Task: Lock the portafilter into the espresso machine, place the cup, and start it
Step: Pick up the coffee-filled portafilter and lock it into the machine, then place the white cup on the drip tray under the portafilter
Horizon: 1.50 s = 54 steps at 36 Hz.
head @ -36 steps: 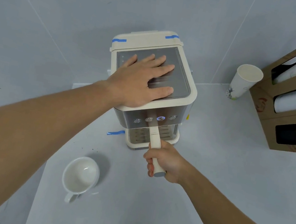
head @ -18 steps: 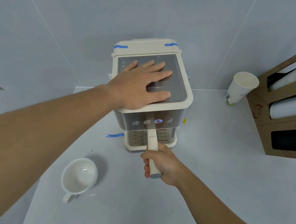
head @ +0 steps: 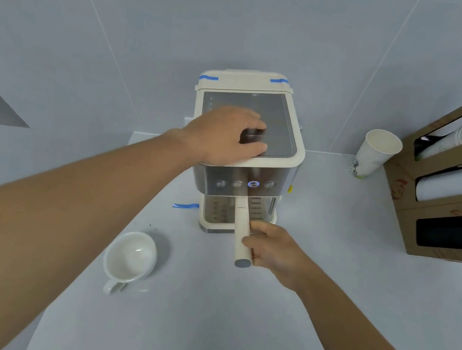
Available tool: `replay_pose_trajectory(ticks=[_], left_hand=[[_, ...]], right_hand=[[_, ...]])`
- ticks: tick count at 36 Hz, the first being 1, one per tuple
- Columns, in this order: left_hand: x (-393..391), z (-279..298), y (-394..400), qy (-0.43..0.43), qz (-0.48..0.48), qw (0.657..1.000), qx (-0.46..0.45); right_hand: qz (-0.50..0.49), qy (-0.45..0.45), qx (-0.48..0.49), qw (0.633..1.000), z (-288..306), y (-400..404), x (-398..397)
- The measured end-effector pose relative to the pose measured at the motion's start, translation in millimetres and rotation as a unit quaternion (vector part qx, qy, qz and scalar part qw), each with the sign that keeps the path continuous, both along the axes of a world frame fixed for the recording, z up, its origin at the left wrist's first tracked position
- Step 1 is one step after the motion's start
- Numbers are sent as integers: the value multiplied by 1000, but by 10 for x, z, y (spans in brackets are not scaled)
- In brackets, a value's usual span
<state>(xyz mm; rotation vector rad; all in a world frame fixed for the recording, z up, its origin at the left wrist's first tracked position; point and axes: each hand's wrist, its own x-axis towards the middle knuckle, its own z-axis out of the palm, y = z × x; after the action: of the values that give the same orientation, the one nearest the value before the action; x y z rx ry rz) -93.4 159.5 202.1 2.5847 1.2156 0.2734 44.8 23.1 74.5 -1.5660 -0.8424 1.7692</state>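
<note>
The cream-coloured rigid plastic portafilter handle (head: 241,232) projected from the cream-and-steel espresso machine (head: 244,158) near the white bench's (head: 328,281) back edge, the right hand (head: 272,249) loosely half-closed beside it, the left hand (head: 226,136) curled on top; stiff and smooth, best gripped mid-handle.

Glossy ceramic cup (head: 132,256), shiny metal machine front (head: 241,181), seemingly cardboard dispenser (head: 442,208)

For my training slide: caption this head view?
Left hand on espresso machine, right hand at portafilter handle; white cup waits aside.
</note>
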Motion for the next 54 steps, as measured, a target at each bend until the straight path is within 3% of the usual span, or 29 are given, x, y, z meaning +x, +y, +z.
replay_pose_trajectory(ticks=[3,6,12,15,24,27,30,45,54], left_hand=[[-103,47,-134,-24,2,1000,-5],[-260,82,-308,-116,45,991,-57],[-631,-2,-716,-316,149,926,-144],[-797,-177,-932,-371,201,884,-202],[-1322,-1010,-1605,-462,377,696,-400],[-1469,-1230,-1830,-492,425,621,-437],[-1593,-1372,-2042,-515,462,568,-445],[-2368,-1834,-2563,-536,565,457,-429],[-2628,-2001,-2348,-542,574,436,-432]], right_hand=[[5,-5,13,1000,74,-57,61],[-12,20,22,999,129,-123,138],[-93,73,-13,993,86,-239,285],[-129,103,-38,986,19,-313,307],[-160,98,-94,978,-241,-534,231],[-163,98,-111,975,-324,-574,171],[-161,99,-125,974,-414,-610,87],[-90,103,-172,975,-653,-622,-685],[-60,90,-174,979,-680,-418,-1252]])
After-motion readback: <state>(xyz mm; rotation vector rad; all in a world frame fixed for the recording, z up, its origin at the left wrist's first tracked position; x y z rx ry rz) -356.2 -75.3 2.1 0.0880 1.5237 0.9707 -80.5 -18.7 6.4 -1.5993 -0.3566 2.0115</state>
